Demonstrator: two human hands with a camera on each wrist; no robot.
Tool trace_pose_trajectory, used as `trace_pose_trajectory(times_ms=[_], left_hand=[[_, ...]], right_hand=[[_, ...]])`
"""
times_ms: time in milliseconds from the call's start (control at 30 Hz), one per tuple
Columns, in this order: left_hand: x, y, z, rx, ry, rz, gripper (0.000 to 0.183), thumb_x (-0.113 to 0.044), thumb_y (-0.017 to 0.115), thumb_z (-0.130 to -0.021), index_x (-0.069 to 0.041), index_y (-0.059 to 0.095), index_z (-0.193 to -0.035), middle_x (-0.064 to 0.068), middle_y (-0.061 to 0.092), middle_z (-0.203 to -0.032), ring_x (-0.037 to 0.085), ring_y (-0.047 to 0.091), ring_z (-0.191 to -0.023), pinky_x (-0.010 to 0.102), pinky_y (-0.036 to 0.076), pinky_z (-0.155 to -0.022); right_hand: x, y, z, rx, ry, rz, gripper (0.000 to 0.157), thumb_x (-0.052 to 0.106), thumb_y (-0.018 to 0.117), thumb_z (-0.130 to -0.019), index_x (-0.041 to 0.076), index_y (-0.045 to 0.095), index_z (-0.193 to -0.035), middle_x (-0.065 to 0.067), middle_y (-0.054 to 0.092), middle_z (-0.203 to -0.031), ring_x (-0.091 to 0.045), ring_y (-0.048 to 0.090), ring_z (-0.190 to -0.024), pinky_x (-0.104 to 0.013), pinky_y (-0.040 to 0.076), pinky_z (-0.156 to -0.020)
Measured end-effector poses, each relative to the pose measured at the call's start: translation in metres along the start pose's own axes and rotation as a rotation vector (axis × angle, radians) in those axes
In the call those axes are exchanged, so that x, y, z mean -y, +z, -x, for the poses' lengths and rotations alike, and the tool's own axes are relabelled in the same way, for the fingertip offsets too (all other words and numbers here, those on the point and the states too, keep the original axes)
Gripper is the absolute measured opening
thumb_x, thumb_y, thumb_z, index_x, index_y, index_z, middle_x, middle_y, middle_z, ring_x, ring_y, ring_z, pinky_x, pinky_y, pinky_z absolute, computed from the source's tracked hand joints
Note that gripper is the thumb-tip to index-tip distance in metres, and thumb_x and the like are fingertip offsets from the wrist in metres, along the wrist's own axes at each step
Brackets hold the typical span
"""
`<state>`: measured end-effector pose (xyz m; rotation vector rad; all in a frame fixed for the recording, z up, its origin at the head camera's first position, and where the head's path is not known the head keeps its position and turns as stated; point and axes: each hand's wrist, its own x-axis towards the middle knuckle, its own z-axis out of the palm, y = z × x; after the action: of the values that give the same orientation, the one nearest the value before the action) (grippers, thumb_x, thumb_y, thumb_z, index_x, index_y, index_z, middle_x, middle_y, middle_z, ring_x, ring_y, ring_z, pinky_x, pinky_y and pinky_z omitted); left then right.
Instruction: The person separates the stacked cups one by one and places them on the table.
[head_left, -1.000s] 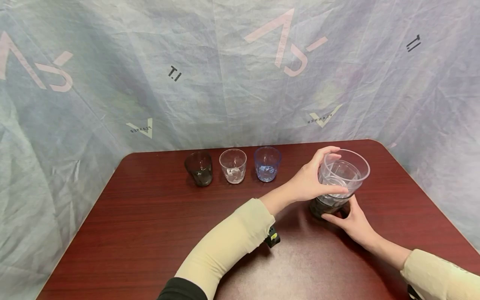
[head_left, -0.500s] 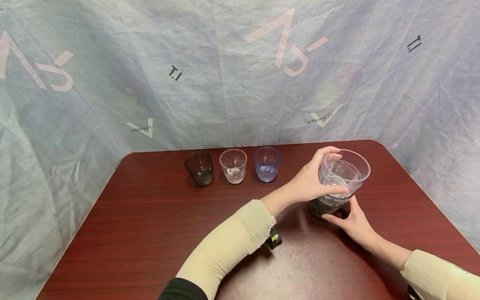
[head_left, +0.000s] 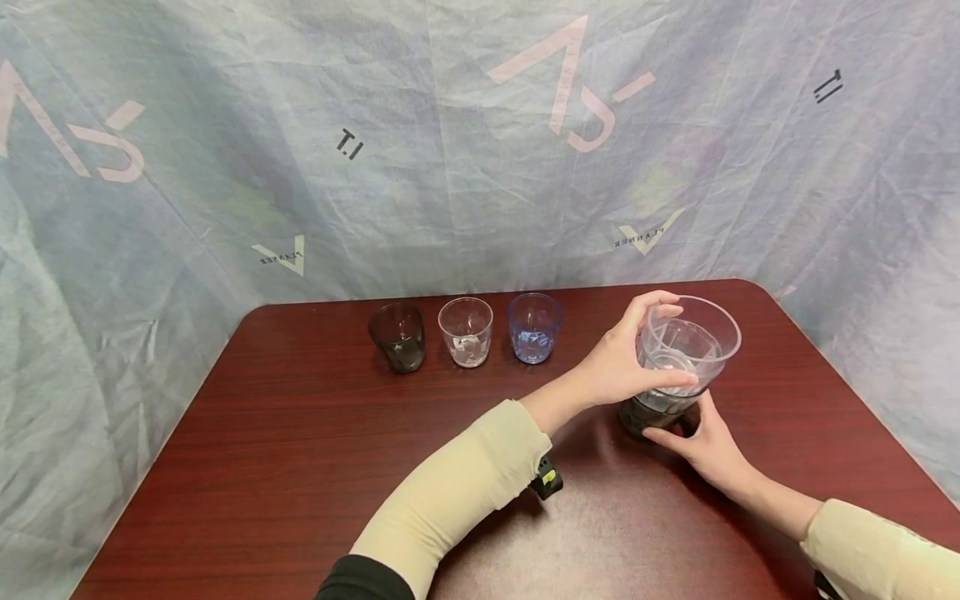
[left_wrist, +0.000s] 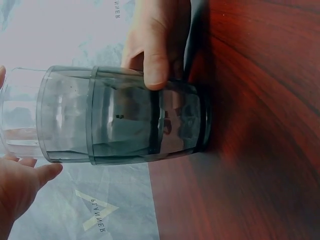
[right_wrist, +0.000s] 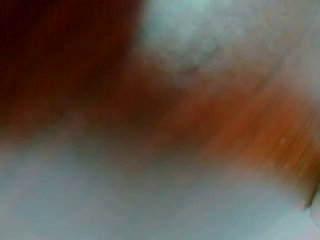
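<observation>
A stack of clear and smoky-dark tumblers stands at the right of the table in the head view. My left hand [head_left: 617,362] grips the top clear tumbler [head_left: 707,372], thumb on the near side and fingers behind. Lower down, my right hand [head_left: 711,448] holds the dark tumbler [head_left: 647,417] at the bottom, its thumb by the base. In the left wrist view the stack lies sideways, the dark tumbler's wall [left_wrist: 125,132] meeting clear ones nested in it; the right thumb [left_wrist: 156,72] presses on it. The right wrist view is too blurred to show the hand's work.
Along the table's back edge stand a dark tumbler [head_left: 403,340], a clear tumbler [head_left: 468,343] and a blue tumbler [head_left: 535,340] in a row. The dark red table [head_left: 285,450] has a printed grey cloth [head_left: 420,208] hanging behind it and at the sides.
</observation>
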<state>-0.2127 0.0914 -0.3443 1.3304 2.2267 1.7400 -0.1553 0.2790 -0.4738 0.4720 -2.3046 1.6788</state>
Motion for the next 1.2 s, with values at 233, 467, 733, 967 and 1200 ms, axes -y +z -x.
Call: trace_pose_trajectory(times_ms=[233,467,733,967,1200], left_hand=[[-0.018,-0.01,0.001,-0.017,0.035,0.002,0.082,-0.003,0.082,-0.077,-0.011,0.029,-0.139,0.01,0.05,-0.138,0.007,0.043,-0.128,0.017,0.031,-0.102],[-0.034,-0.019,-0.003,-0.04,0.053,0.076,0.081,0.003,0.08,-0.077,-0.006,0.027,-0.138,0.016,0.048,-0.139,0.006,0.045,-0.124,0.024,0.035,-0.104],[-0.02,-0.025,-0.015,-0.118,0.111,0.189,0.086,0.005,0.08,-0.075,-0.013,0.026,-0.14,0.01,0.047,-0.142,0.006,0.046,-0.125,0.025,0.041,-0.099],[-0.022,-0.044,-0.006,-0.19,0.143,0.208,0.085,0.007,0.08,-0.075,-0.013,0.028,-0.139,0.007,0.047,-0.142,0.01,0.045,-0.129,0.026,0.041,-0.099],[-0.01,-0.063,0.027,-0.269,0.089,0.191,0.086,0.006,0.08,-0.075,-0.013,0.028,-0.14,0.008,0.046,-0.143,0.012,0.043,-0.131,0.035,0.041,-0.102]], right_hand=[[0.0,0.001,-0.003,0.001,-0.004,0.001,0.088,-0.018,0.075,-0.073,0.007,0.029,-0.144,0.008,0.053,-0.123,-0.003,0.057,-0.103,-0.015,0.045,-0.081],[0.0,0.0,-0.004,0.012,-0.024,0.012,0.089,-0.016,0.075,-0.073,0.01,0.029,-0.144,0.008,0.053,-0.124,-0.002,0.057,-0.102,-0.014,0.045,-0.081],[-0.001,0.0,-0.004,0.011,-0.018,0.031,0.087,-0.016,0.076,-0.073,0.007,0.029,-0.143,0.012,0.053,-0.123,-0.001,0.056,-0.103,-0.013,0.044,-0.082],[0.001,0.001,-0.004,0.008,-0.024,0.042,0.087,-0.015,0.076,-0.073,0.006,0.029,-0.143,0.014,0.055,-0.122,-0.001,0.057,-0.101,-0.014,0.043,-0.082],[0.002,0.001,-0.004,0.01,-0.032,0.034,0.088,-0.017,0.076,-0.073,0.006,0.029,-0.144,0.013,0.055,-0.122,-0.001,0.057,-0.101,-0.014,0.043,-0.082]])
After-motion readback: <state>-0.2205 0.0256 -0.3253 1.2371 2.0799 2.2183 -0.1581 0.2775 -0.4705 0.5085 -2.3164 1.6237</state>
